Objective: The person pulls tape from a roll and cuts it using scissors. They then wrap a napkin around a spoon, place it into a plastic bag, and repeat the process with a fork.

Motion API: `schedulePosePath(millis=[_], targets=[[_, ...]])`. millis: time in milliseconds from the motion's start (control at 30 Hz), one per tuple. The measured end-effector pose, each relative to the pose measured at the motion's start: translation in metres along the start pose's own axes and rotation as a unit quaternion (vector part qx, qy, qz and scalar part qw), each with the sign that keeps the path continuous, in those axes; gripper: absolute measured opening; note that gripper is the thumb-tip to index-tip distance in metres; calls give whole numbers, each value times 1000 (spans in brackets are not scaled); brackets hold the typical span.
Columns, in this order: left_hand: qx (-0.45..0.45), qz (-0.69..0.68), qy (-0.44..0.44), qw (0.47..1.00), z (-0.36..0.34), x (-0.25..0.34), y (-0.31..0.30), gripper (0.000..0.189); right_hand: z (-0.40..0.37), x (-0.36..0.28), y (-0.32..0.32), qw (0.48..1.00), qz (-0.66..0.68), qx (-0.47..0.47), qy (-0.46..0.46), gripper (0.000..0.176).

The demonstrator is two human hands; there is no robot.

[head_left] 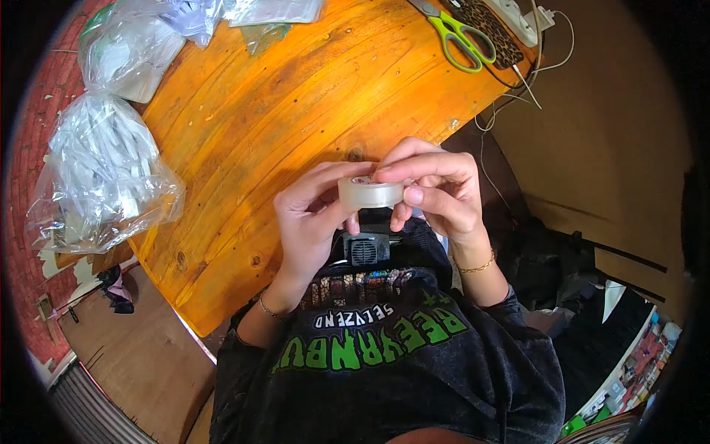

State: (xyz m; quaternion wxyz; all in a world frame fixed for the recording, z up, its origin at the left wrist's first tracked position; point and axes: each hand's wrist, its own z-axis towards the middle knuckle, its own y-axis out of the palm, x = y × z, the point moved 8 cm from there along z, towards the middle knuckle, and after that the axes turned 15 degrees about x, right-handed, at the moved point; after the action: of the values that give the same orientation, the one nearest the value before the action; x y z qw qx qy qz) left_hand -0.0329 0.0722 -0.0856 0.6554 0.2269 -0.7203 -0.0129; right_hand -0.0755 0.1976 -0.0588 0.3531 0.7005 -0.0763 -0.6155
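Observation:
A roll of clear tape (372, 196) is held between both hands, close to my body at the near edge of the wooden table (281, 111). My left hand (316, 203) is closed round the roll's left side, with the thumb against its outer face. On the right side, my right hand (440, 189) pinches the roll, the index finger over the top rim and the thumb by its edge. Whether a loose tape end is between the right fingers is too small to tell.
Clear plastic bags (111, 170) with white items lie along the table's left side. Green-handled scissors (462, 44) rest at the far right, beside a leopard-print item (492, 29). A power strip (515, 21) and white cables (555, 59) hang about that corner.

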Motion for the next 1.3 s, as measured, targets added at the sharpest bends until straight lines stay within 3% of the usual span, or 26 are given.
schedulePosePath(millis=[33, 100, 233, 333, 533, 633, 733, 867, 933, 1300], targets=[[-6, 9, -5, 1000, 1, 1, 0, 28, 1, 1, -1, 1000, 2, 0, -2, 22], [-33, 160, 109, 980, 6, 21, 4, 31, 2, 3, -5, 1000, 5, 2, -5, 23], [-52, 353, 288, 889, 4, 61, 24, 33, 4, 11, -9, 999, 2, 17, 34, 20], [-50, 374, 347, 859, 0, 72, 29, 34, 4, 13, -8, 999, -1, 30, 41, 18], [-47, 442, 375, 813, -5, 75, 34, 39, 5, 13, -9, 998, -6, 45, 40, 17], [-82, 539, 355, 759, -8, 75, 39, 41, 4, 17, -13, 996, -50, 50, 46, 16], [-117, 495, 356, 784, -8, 69, 42, 46, 3, 21, -17, 994, -85, 67, 33, 16], [-77, 362, 314, 874, 1, 65, 38, 43, 1, 20, -17, 994, -38, 63, 82, 16], [-77, 300, 327, 893, 3, 61, 33, 41, 1, 19, -16, 995, -12, 61, 81, 17], [-14, 175, 206, 963, 7, 35, 14, 33, 1, 15, -11, 998, 7, 34, 57, 23]])
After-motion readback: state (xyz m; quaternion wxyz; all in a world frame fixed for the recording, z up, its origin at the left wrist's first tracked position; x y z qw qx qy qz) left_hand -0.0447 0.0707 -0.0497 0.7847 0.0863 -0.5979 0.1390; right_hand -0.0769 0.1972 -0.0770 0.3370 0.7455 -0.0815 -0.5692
